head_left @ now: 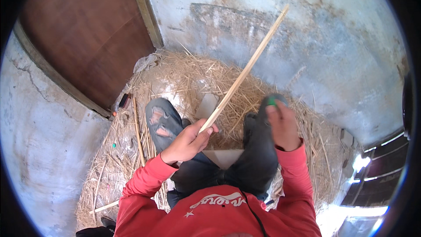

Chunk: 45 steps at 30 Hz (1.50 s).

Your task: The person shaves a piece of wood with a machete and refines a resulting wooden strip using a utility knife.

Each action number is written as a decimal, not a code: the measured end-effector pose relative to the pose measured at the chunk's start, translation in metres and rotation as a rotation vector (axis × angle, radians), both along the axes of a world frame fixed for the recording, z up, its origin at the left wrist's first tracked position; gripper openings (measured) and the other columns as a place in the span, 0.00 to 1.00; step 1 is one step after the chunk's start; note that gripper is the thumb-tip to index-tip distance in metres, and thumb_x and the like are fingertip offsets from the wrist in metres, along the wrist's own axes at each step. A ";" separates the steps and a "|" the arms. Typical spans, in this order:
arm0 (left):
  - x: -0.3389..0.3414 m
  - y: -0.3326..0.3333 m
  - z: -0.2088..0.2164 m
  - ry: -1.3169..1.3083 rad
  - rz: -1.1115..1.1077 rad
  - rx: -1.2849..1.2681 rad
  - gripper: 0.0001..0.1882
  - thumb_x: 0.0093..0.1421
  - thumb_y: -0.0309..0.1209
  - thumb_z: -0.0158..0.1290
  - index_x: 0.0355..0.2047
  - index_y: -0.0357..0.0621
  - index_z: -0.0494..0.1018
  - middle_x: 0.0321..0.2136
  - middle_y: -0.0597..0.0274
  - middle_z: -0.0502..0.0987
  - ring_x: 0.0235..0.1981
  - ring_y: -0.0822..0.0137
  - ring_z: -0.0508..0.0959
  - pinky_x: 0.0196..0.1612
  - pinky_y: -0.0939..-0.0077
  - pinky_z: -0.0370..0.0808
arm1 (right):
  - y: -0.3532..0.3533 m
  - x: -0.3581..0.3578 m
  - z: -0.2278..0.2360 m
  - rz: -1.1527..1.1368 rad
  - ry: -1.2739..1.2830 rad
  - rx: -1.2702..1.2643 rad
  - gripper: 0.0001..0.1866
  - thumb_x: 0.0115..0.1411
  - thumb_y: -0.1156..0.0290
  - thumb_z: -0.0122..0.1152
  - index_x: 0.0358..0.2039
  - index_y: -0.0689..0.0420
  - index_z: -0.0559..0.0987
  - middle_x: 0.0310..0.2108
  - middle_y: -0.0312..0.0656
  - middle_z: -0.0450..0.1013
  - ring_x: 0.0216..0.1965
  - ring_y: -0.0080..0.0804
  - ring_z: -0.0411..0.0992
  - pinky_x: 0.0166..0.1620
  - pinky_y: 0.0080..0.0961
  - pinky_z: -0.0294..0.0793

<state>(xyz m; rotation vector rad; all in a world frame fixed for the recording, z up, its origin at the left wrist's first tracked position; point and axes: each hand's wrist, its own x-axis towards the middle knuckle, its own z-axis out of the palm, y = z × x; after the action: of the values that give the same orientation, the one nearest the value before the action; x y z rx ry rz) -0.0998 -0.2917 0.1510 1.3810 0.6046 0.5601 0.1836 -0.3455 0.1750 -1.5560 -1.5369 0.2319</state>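
Observation:
My left hand [186, 144] is closed round the lower end of a long, pale wooden strip [247, 69], thumb on top. The strip slants up and to the right, well past my knees, its far end raised in front of the wall. Over my right knee is my right hand [284, 127], apart from the strip and somewhat smeared by motion. Its fingers look bent together at a small green thing [271, 101], whose kind I cannot make out. Both knees are bent, in dark trousers torn at the left knee [161, 120].
Straw and split slivers [197, 72] cover the floor. A pale block [207, 105] lies between my feet. A dark red box-like item [125, 101] and a long stick [138, 129] lie to the left. A brown door [92, 30] and a stained wall [333, 52] stand close ahead.

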 end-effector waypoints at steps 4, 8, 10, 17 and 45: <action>0.007 -0.035 0.001 0.110 -0.011 0.088 0.10 0.72 0.31 0.40 0.46 0.39 0.68 0.21 0.71 0.65 0.20 0.79 0.65 0.25 0.80 0.62 | -0.022 -0.045 -0.003 0.310 -0.097 -0.067 0.15 0.66 0.60 0.55 0.37 0.61 0.78 0.22 0.55 0.73 0.27 0.58 0.73 0.30 0.47 0.69; 0.003 -0.065 -0.003 0.168 0.088 0.429 0.08 0.71 0.30 0.41 0.44 0.40 0.67 0.19 0.69 0.66 0.19 0.75 0.67 0.25 0.77 0.65 | -0.036 -0.055 -0.009 0.232 -0.183 -0.070 0.19 0.66 0.55 0.54 0.33 0.59 0.77 0.19 0.54 0.72 0.23 0.60 0.72 0.27 0.50 0.69; -0.005 -0.083 0.002 0.246 0.111 0.484 0.07 0.70 0.28 0.41 0.44 0.39 0.67 0.20 0.63 0.67 0.21 0.67 0.70 0.27 0.73 0.67 | -0.032 -0.046 -0.006 0.061 -0.183 -0.022 0.19 0.66 0.53 0.54 0.31 0.58 0.76 0.18 0.54 0.71 0.22 0.58 0.72 0.26 0.50 0.69; -0.016 -0.116 0.001 0.398 0.099 0.422 0.07 0.67 0.24 0.43 0.44 0.38 0.66 0.25 0.47 0.73 0.27 0.45 0.78 0.33 0.63 0.72 | -0.028 -0.016 -0.003 0.039 -0.357 -0.037 0.21 0.67 0.49 0.52 0.35 0.57 0.79 0.17 0.53 0.70 0.20 0.56 0.71 0.24 0.46 0.69; -0.014 -0.073 -0.070 0.194 0.092 -0.196 0.14 0.74 0.36 0.40 0.47 0.39 0.70 0.18 0.72 0.63 0.17 0.81 0.61 0.21 0.86 0.58 | -0.012 0.063 -0.238 -0.221 0.895 -0.256 0.19 0.68 0.50 0.52 0.36 0.55 0.75 0.16 0.25 0.57 0.15 0.13 0.53 0.20 0.17 0.51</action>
<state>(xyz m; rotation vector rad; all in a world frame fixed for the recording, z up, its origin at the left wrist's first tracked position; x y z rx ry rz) -0.1139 -0.3651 0.0810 1.2344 0.8607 0.4307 0.2469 -0.3574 -0.0633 -1.4844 -0.6447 0.8876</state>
